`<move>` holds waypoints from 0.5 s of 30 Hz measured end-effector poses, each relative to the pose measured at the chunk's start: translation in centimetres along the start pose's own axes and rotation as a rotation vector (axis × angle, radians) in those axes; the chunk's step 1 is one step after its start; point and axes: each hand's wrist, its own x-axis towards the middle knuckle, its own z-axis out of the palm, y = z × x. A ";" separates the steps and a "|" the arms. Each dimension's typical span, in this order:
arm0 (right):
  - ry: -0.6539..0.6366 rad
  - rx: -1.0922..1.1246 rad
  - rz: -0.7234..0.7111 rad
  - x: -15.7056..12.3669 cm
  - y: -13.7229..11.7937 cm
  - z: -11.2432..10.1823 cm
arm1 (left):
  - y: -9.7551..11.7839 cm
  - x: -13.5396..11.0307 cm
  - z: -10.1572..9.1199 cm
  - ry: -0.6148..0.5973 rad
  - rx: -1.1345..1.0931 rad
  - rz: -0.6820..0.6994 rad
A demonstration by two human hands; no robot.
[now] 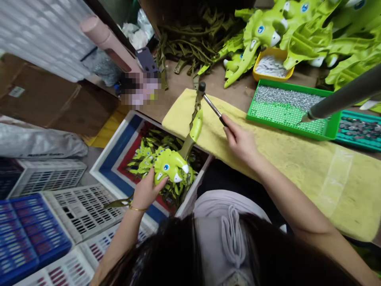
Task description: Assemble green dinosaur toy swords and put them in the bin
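My left hand (147, 188) is closed around the head end of a green plastic dinosaur toy (168, 165), which has a frilled head and white horns. The toy's long, jointed olive-brown part reaches up onto the yellow pad (268, 159). In my right hand (242, 139) is a small hammer (212, 105), gripped by its dark handle. The hammer's black head lies at the far end of the olive-brown part; whether the two touch I cannot tell. Below the toy stands a white-rimmed box (111, 153) full of similar green and olive toys.
Green dinosaur shells (264, 31) pile up at the back right, near a yellow tub (272, 65) of white pieces. A green tray (285, 115) holds small metal pins, with a dark rod (345, 95) slanting over it. Plastic crates (83, 210) stand at the left.
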 end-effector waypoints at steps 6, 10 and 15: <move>0.041 -0.051 -0.042 -1.6 -0.2 -0.4 | 0.1 0.7 -0.1 -0.035 0.037 0.028; 0.028 -0.071 -0.172 -4.2 0.5 -0.6 | 3.1 1.6 0.5 -0.004 -0.024 0.039; 0.004 -0.163 -0.169 -4.8 -0.4 -2.1 | 6.7 3.3 1.6 0.016 -0.179 0.023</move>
